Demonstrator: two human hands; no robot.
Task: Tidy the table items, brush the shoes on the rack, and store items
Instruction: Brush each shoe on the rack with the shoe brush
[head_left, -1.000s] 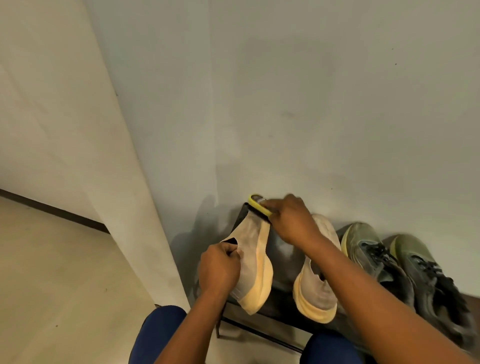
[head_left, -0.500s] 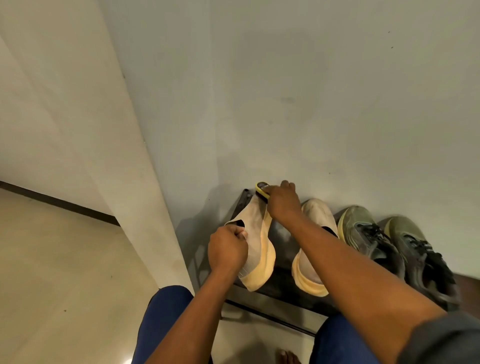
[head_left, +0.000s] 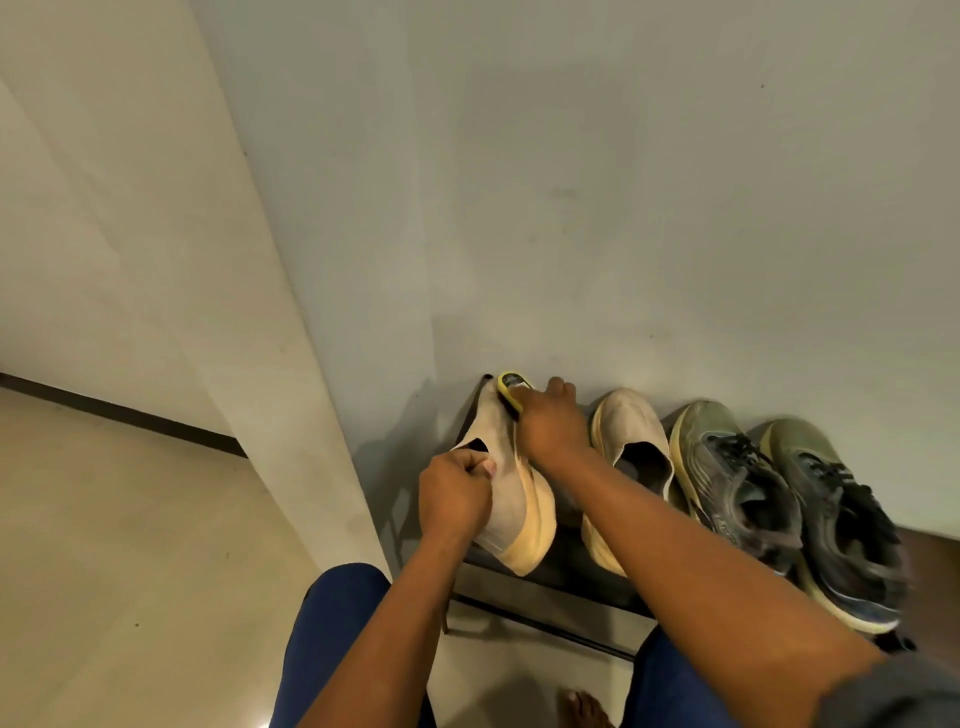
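Shoes fill the top of the black rack (head_left: 566, 574), which stands against the pale wall (head_left: 623, 182) at the lower right of my view. From where I watch, I see the cream floor (head_left: 119, 545) spreading out to the left, and my blue-clad knees (head_left: 332, 629) at the bottom edge on either side of the rack's front rail.

Farthest right sit two grey-green laced sneakers (head_left: 769, 499), side by side with toes to the wall. Just left of them rests a beige slip-on shoe (head_left: 631, 441) with a yellow sole, partly hidden by my right forearm, which runs diagonally from the lower right corner up to the rack.

Its partner, the tilted beige shoe (head_left: 511, 499), is at the rack's left end, turned on its side so the yellow sole faces right, heel toward me and toe at the wall. My left hand (head_left: 454, 491) comes up from below with a bent wrist, its curled fingers and thumb pinching the collar of that shoe. My right hand (head_left: 550, 426) is curled, knuckles up, around a small yellow brush (head_left: 511, 387), which lies against the toe end of the tilted shoe, close to the wall.
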